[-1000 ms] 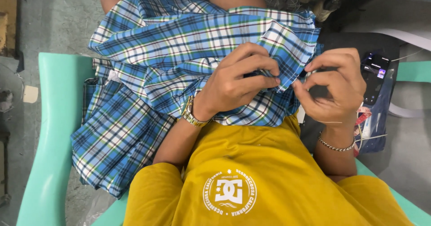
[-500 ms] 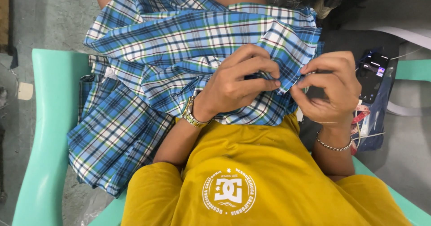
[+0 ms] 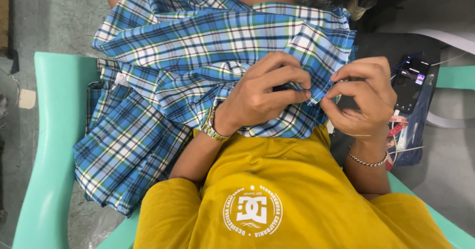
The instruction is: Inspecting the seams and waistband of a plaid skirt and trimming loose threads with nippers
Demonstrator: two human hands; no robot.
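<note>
A blue, white and green plaid garment (image 3: 198,46) lies bunched across my lap and spills over the left side of the seat. My left hand (image 3: 264,93), with a metal watch on its wrist, pinches the garment's hem near its right edge. Just to the right, my right hand (image 3: 363,98), wearing a thin chain bracelet, has its fingertips closed on the same hem, almost touching the left fingers. What lies between the right fingertips is too small to tell. A yellow shirt (image 3: 277,194) covers my torso below.
I sit in a mint-green plastic chair (image 3: 52,145). On my right a phone (image 3: 410,83) with a lit screen lies on dark blue cloth beside a tape measure (image 3: 398,130) and a thin cable. Grey concrete floor (image 3: 44,16) lies to the left.
The hands stay on the hem; the right hand's fingers have closed in nearer the left fingertips. The view has shifted slightly.
</note>
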